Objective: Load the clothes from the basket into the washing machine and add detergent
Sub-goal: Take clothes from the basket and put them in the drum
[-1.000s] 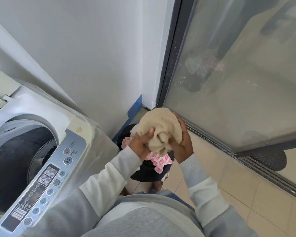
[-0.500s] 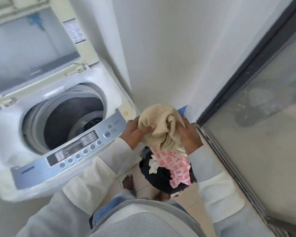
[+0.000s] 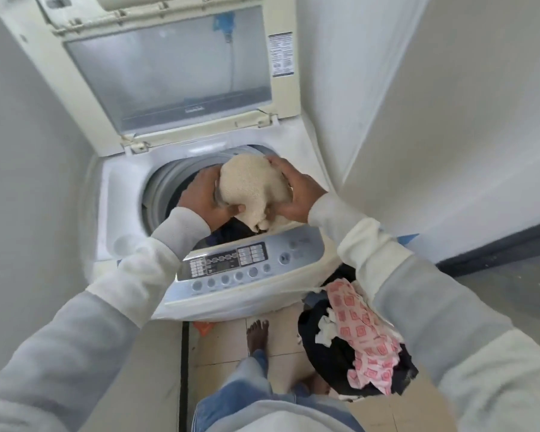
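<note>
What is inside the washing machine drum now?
Dark clothes show in the drum, under the beige towel that the left hand and right hand hold over it. Towel and hands cover the rest.

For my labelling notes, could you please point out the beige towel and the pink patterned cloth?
beige towel [image 3: 252,184]: head view, its bunched middle.
pink patterned cloth [image 3: 366,335]: head view, its middle.

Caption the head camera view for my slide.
Left hand and right hand hold a beige towel over the open washing machine.
</note>
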